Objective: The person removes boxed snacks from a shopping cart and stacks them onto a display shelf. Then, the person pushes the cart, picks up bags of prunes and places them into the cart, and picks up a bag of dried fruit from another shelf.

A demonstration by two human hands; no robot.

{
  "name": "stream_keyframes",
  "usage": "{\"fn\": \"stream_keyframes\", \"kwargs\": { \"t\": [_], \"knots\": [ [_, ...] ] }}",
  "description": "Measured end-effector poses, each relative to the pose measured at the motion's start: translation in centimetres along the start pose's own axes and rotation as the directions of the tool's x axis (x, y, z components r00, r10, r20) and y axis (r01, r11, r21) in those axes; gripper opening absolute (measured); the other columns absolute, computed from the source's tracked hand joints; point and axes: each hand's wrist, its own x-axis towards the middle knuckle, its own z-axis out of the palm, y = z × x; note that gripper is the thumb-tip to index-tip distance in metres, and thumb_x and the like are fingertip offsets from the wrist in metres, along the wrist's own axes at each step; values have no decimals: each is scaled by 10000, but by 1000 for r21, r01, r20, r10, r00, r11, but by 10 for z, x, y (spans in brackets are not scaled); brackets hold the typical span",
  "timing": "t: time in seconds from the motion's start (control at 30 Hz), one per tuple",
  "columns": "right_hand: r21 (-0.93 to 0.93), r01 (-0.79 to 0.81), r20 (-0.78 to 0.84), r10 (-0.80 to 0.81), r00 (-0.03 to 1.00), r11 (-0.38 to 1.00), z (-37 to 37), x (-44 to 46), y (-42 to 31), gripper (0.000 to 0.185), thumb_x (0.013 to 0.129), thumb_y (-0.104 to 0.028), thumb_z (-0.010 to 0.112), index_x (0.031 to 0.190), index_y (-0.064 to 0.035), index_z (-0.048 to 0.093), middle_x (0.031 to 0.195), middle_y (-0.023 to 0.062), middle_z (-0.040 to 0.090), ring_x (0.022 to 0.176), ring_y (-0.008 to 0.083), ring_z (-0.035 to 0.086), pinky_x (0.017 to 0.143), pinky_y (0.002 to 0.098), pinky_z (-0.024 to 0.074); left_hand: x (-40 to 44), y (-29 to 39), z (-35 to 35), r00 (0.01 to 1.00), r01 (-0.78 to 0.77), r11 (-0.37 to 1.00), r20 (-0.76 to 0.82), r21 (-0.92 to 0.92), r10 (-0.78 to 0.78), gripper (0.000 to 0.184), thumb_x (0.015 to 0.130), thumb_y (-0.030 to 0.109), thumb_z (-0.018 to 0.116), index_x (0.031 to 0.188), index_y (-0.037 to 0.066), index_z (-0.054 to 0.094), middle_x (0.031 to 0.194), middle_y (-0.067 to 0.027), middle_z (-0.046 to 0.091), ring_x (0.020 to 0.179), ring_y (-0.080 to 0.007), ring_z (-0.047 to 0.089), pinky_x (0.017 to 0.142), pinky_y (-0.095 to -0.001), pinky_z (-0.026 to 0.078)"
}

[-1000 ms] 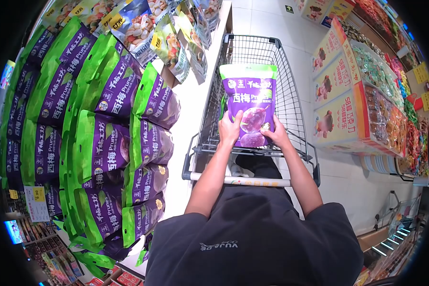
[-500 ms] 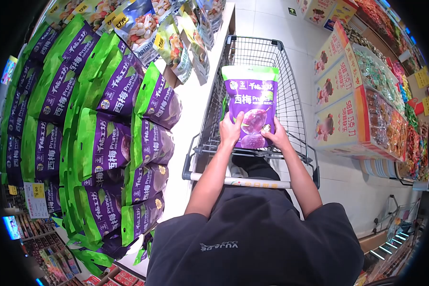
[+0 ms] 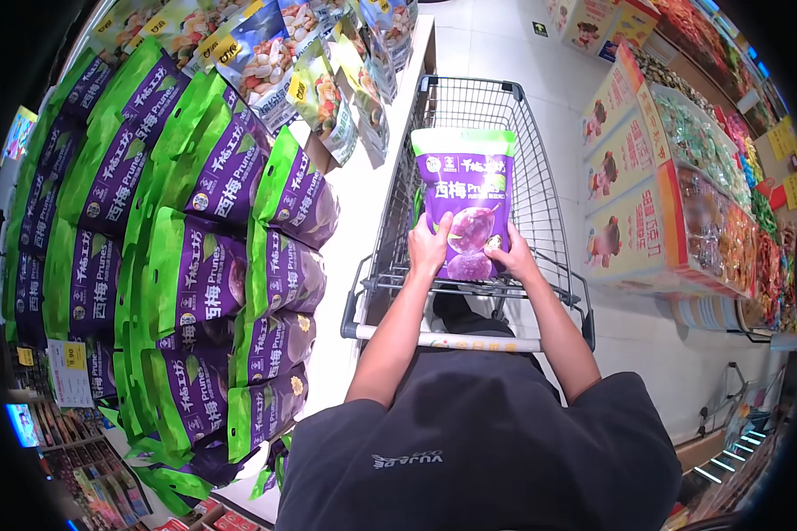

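Observation:
Both my hands hold a purple and green bag of prunes (image 3: 465, 190) upright, its printed front facing me. My left hand (image 3: 429, 245) grips the lower left side with the thumb across the front. On the lower right edge, my right hand (image 3: 515, 255) closes in the same way. Beneath and behind the bag is a wire shopping cart (image 3: 536, 168), its handle (image 3: 469, 342) passing under my forearms. Something green shows through the cart's left side, mostly hidden by the bag.
Left of the cart, a white display ledge (image 3: 363, 203) carries stacked prune bags (image 3: 208, 274) and nut-mix bags (image 3: 270, 57). A price tag (image 3: 69, 372) hangs at the lower left. Boxed wrapped sweets (image 3: 633, 203) stand on the right, across the tiled floor (image 3: 562, 97).
The view has shifted slightly, and the shelves and cart appear a little lower. The prune bag stays in both hands, almost in the same place. One leg below the handle has moved.

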Motion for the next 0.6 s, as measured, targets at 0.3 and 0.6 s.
{"fn": "stream_keyframes", "kwargs": {
  "t": [0.3,0.6],
  "knots": [
    [16,34,6,-34,999,999,2,-1,-11,757,693,-237,742,1332,13,422,1133,138,612,1016,197,587,912,321,448,0,0,0,1000,-8,1000,6,-9,9,539,850,501,590,1042,-1,630,890,-242,673,872,-410,650,774,-455,491],
    [-8,60,4,-60,998,998,1,-2,-12,724,690,-269,753,1291,1,454,1076,144,639,974,212,614,878,339,468,2,-6,3,1000,-11,1000,1,-3,11,542,858,512,576,1042,5,631,882,-244,672,873,-421,646,769,-469,489]
  ]
}}
